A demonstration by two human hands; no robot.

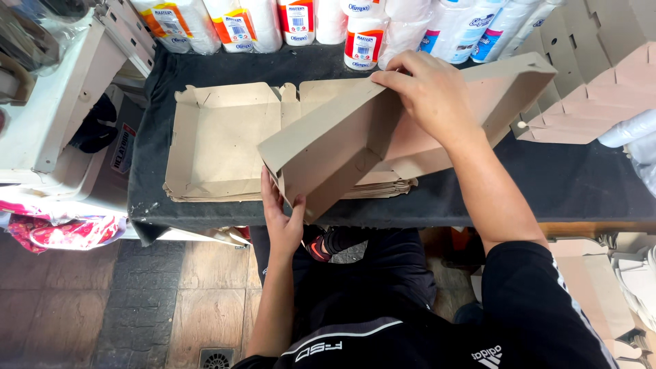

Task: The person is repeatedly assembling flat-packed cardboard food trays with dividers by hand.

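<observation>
A brown cardboard box blank (342,147), partly folded with its side walls raised, is held tilted above a stack of flat box blanks (219,140) on a black-covered table (574,184). My left hand (281,215) grips the near corner of the folded box from below, at the table's front edge. My right hand (424,92) presses down on the box's far upper wall, fingers curled over its edge.
Packs of white paper rolls (301,20) line the back of the table. A pile of folded cardboard boxes (601,89) stands at the right. A white shelf unit (61,102) is on the left. Tiled floor (171,301) lies below.
</observation>
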